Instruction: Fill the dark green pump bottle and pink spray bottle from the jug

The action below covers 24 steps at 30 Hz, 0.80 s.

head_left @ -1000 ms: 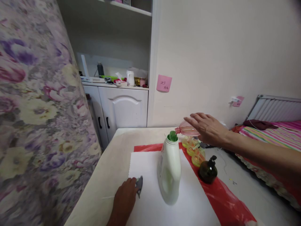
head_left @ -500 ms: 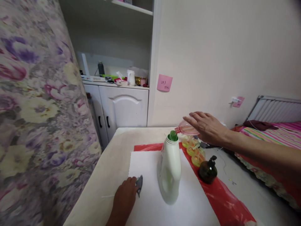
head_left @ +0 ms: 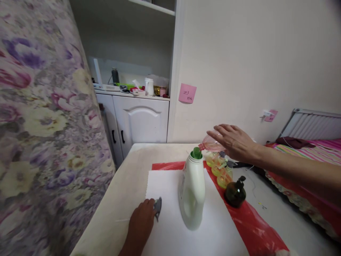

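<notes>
My right hand [head_left: 233, 144] is closed around a clear pink bottle [head_left: 209, 143], tipped on its side with the threaded mouth pointing left. That mouth meets the green pour spout [head_left: 196, 153] in the neck of a pale green detergent jug [head_left: 192, 197]. The jug stands upright on a white sheet, untouched by my left hand. Down at the left, my left hand [head_left: 141, 222] rests at the sheet's edge, its fingers closed on what looks like a grey trigger spray head [head_left: 158, 209]. Part of that piece is hidden behind the fingers.
Several yellow-tinted spray bottles [head_left: 223, 177] and a dark pump bottle [head_left: 236, 193] line the red plastic sheet [head_left: 262, 225] right of the jug. The white sheet [head_left: 165, 234] covers the middle of the table. A bed [head_left: 317, 153] is at right, a floral curtain [head_left: 48, 121] at left.
Almost nothing differs. The right hand and pink bottle have risen very slightly at the hand's end, the mouth staying at the spout. The left hand keeps its place.
</notes>
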Tool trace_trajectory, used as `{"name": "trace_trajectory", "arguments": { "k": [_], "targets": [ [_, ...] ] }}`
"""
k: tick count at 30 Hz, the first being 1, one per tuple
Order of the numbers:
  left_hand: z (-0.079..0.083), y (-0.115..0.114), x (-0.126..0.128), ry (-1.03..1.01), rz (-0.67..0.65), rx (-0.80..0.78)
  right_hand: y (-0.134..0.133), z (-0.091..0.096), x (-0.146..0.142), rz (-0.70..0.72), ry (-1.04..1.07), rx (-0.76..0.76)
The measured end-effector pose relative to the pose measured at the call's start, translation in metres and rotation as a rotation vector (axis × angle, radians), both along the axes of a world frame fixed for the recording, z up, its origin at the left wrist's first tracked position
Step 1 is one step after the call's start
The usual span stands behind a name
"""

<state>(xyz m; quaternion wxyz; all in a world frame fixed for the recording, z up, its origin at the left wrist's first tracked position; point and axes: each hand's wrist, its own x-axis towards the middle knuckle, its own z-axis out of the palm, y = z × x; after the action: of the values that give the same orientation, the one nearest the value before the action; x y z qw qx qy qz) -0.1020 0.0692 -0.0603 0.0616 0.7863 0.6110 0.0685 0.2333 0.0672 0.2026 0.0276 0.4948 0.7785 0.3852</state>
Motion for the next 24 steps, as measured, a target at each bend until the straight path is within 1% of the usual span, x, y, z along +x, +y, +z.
{"name": "trace_trajectory", "arguments": {
  "k": [8,16,21,24],
  "targets": [
    [0.003,-0.002,0.000,0.003,-0.005,-0.010,0.000,0.002,-0.004,0.012,-0.036,0.020],
    [0.003,-0.002,0.000,-0.028,0.021,-0.029,-0.003,0.009,-0.013,0.043,-0.068,0.010],
    [0.000,-0.002,-0.001,-0.018,0.012,-0.004,-0.004,0.012,-0.018,0.044,-0.140,0.026],
    [0.002,-0.003,0.000,-0.016,0.004,0.004,-0.005,0.013,-0.022,0.067,-0.161,0.021]
  ]
}}
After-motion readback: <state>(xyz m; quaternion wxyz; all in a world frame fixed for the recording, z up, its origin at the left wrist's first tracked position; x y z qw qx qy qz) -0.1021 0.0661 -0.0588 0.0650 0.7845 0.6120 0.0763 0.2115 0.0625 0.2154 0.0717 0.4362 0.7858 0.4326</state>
